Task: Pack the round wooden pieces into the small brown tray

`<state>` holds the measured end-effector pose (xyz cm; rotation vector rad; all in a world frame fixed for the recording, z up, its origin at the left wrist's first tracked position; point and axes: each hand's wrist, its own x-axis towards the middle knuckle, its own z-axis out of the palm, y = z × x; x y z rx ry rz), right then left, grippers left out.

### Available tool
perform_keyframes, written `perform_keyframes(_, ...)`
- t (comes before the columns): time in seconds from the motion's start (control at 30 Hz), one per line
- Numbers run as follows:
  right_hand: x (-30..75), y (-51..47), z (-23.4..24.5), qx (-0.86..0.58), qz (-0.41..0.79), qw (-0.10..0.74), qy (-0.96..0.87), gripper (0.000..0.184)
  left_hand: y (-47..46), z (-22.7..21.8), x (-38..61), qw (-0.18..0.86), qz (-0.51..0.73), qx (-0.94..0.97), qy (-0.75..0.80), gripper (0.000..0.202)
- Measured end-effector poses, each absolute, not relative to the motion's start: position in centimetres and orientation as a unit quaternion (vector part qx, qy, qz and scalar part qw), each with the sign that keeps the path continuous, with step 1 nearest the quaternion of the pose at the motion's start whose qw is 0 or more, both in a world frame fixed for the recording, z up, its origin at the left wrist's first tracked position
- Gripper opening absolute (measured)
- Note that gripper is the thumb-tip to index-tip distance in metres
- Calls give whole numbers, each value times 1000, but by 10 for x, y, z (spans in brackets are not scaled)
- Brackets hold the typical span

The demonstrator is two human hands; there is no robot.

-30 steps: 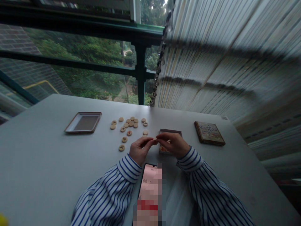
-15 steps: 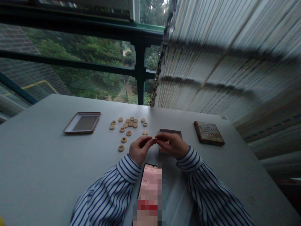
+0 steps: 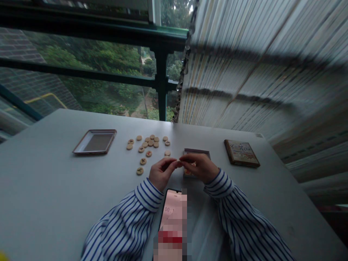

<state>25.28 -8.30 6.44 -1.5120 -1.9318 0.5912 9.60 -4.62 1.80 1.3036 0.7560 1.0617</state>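
Note:
Between the fingertips of both hands is a small round wooden xiangqi piece [image 3: 178, 161], mostly covered by the fingers. My left hand [image 3: 161, 173] pinches it from the left, and my right hand [image 3: 200, 167] from the right. Partly under my right hand is an open box [image 3: 197, 150] with some pieces inside, largely hidden by the hand. To the left, several wooden xiangqi pieces [image 3: 150, 143] are spread on the white table [image 3: 108, 188]. Some show dark characters, one shows a red character [image 3: 148, 153], and others look blank on top.
An open tray-like lid [image 3: 95, 141] lies at the left. A closed flat box [image 3: 241, 153] with a printed cover sits at the right. Below my hands lies a phone [image 3: 170, 208], its screen partly pixelated. Windows and a striped curtain [image 3: 233, 72] stand behind the table.
The piece between the fingertips has tilted and shows less of its face. Both hands have stayed in nearly the same place.

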Motion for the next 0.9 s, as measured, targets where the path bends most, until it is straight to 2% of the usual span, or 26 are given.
perform_keyframes(0.9, 252, -83, 66, -573, 199, 294, -739, 21, -46, 20, 96, 620, 453, 547, 333, 15)
